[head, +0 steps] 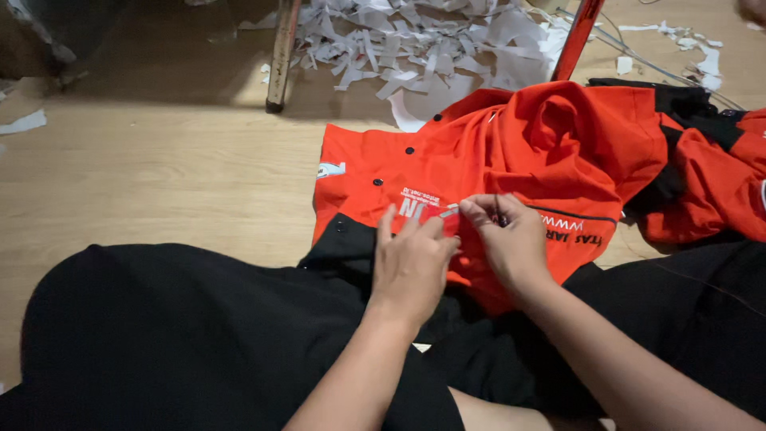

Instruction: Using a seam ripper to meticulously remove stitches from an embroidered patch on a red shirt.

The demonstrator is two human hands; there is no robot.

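An orange garment [542, 152] with black trim, black buttons and white printed lettering lies on the wooden floor and over my lap. My left hand [411, 259] rests on the fabric beside the white print, fingers pinching a thin pale strip at the lettering. My right hand [507, 235] is pinched shut on the same spot, and a small dark thin tool seems to poke out from its fingers. The two hands touch at the fingertips.
My legs in black cloth [175, 335] fill the foreground. A heap of white paper scraps [423, 48] lies at the back between a wooden leg [281, 56] and a red leg [576, 36]. More orange and black cloth [710, 160] is piled at right.
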